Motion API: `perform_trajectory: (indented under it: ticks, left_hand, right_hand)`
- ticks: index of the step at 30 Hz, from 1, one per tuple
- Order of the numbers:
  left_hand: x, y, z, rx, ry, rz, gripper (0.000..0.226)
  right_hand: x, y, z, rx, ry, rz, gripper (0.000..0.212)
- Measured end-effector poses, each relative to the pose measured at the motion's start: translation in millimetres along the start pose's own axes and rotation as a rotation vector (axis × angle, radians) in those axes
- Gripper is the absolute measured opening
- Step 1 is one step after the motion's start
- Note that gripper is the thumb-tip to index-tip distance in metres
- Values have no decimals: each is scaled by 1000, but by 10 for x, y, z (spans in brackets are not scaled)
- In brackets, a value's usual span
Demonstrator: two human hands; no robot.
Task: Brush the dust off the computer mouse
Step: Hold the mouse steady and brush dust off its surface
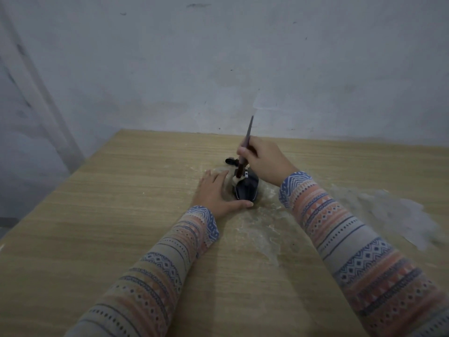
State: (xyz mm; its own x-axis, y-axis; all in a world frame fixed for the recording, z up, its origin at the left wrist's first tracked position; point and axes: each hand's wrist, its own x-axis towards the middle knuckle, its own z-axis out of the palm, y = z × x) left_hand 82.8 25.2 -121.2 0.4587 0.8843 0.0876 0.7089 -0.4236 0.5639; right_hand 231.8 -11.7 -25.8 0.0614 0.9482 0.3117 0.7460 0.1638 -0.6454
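Note:
A dark computer mouse [246,189] lies on the wooden table [121,215], near the middle. My left hand [216,193] rests flat on the table against the mouse's left side, thumb curled along its near end. My right hand [263,160] grips a thin, long-handled brush [245,144], held almost upright. Its pale bristles touch the mouse's far left top. The mouse's far end is partly hidden behind the brush and my right hand.
Whitish dust [379,210] is smeared over the table to the right of and in front of the mouse. A small black object [229,161] lies just beyond the mouse. A grey wall [218,69] rises along the table's far edge.

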Motion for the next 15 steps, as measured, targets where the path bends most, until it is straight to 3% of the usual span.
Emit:
perform_trajectory:
  ticks: [2,5,9,13,15]
  left_hand:
    - [-1,-6,2,-11,3,7,113]
    - [-8,-15,3,-22,9,11,112]
    - [15,-38,12,-23,8,31,111]
    - [20,-52,13,-20,-19,9,116]
    - [28,-60,12,-4,-26,32,116]
  right_hand:
    - [-30,-8,10,67,3,4,10]
    - [-61,-7,1,77,140,-7,11]
    - [-121,-24,53,88,13,9,11]
    - [-163,-10,57,145,140,27,9]
    - [-199,11,61,162,63,40,8]
